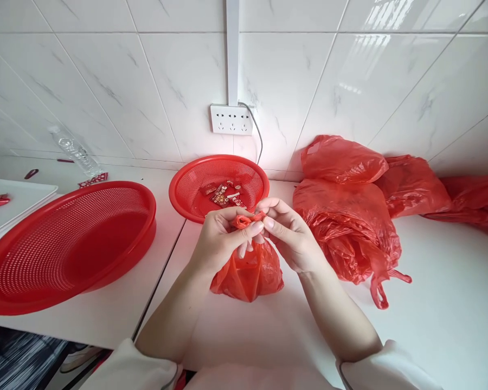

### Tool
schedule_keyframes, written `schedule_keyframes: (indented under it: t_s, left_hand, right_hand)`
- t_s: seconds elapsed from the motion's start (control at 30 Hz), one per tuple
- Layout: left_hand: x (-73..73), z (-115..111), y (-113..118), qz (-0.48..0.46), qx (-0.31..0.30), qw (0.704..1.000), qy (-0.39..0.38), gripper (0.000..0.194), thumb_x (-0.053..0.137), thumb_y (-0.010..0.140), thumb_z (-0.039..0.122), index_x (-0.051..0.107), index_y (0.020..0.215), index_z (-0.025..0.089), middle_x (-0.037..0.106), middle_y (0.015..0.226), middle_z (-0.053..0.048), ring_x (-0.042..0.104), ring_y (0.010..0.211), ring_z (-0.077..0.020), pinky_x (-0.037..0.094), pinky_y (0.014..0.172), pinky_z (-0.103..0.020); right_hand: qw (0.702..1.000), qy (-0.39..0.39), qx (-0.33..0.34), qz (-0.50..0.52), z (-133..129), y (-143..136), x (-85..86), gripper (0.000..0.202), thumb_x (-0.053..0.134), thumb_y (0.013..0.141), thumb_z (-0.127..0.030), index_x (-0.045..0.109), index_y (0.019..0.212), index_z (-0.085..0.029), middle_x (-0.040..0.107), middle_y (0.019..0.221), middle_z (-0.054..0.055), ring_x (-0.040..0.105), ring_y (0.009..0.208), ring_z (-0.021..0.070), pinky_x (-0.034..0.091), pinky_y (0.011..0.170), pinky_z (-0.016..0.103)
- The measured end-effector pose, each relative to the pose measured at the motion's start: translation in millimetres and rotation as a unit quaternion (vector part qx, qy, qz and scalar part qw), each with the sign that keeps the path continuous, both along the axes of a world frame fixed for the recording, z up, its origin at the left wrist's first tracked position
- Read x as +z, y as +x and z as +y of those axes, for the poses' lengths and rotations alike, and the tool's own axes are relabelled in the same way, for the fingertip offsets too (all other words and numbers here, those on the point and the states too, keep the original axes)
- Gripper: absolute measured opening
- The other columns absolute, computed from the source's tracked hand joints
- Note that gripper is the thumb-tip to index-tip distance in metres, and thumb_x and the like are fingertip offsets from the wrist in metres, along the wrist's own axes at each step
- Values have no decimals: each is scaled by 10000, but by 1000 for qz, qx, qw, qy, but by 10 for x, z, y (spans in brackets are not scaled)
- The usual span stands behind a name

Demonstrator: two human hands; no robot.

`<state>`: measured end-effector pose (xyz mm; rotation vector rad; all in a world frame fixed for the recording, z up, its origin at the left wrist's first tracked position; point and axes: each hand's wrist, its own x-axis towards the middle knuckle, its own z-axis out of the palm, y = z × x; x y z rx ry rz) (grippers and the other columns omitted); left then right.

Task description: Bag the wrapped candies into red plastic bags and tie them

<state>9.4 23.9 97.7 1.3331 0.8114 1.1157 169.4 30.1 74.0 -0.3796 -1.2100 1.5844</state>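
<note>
Small red bag: on the white table, in front of the person, bulging; the table presumably bears its weight, leaving its top free to handle.
Bag handles: raised above the bag and bunched into a small loop, likely to keep the mouth gathered.
Left hand: thumb and fingers closed in a pinch on the bunched plastic, seemingly steadying it.
Right hand: thumb and fingertips nearly together, pinching the plastic's other end; 2 hands probably give finer control.
Small basket: just beyond, holding printed packets, apparently for easy reach.
Large basket: left, apart from the hands.
Bag pile: right, against the wall, perhaps saving working space.
</note>
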Motion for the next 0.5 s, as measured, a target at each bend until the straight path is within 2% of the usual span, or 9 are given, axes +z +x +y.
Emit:
schedule_keyframes:
  t_s: [0.13,0.23,0.33,0.37,0.43,0.5]
  left_hand:
    - [9,7,-5,14,1,1000,-12,178,730,815,316,667,761,159,674,610,9,488,401,-48,460,488,-215]
    - [-4,15,9,10,-12,1000,-3,183,660,876,337,653,799,172,670,647,9,528,451,-61,489,554,-233]
    - [-35,44,20,-12,-32,999,1,201,563,939,354,676,919,189,673,698,0,551,494,-74,500,591,-252]
    - [-50,64,17,-21,-35,999,-6,208,554,944,355,684,955,193,674,709,-3,553,508,-75,503,603,-254]
    - [-78,119,-5,-37,-41,998,-33,203,588,924,356,703,951,191,678,725,-10,565,550,-76,502,621,-244]
    - [-88,173,-44,-30,-60,996,-57,167,664,873,336,711,865,176,681,747,-19,591,616,-85,499,631,-226]
  right_hand:
    - [993,63,-78,-62,4,35,0,204,646,890,-233,570,1079,-241,577,968,11,601,736,121,540,703,320]
    - [967,141,-174,-124,-18,64,27,218,645,886,-171,589,1086,-241,596,925,11,596,767,125,519,741,312]
    - [936,203,-249,-142,-54,99,66,235,631,882,-116,591,1070,-251,598,870,-1,594,771,125,503,710,284]
    - [927,226,-258,-147,-68,115,78,236,623,880,-99,587,1056,-252,603,870,-2,597,771,126,504,704,281]
    - [903,303,-236,-195,-102,152,100,247,603,875,-64,583,1036,-249,631,893,4,611,783,130,509,703,281]
    - [852,393,-179,-294,-139,196,123,261,564,881,-39,593,1044,-241,663,923,15,627,799,136,507,683,276]
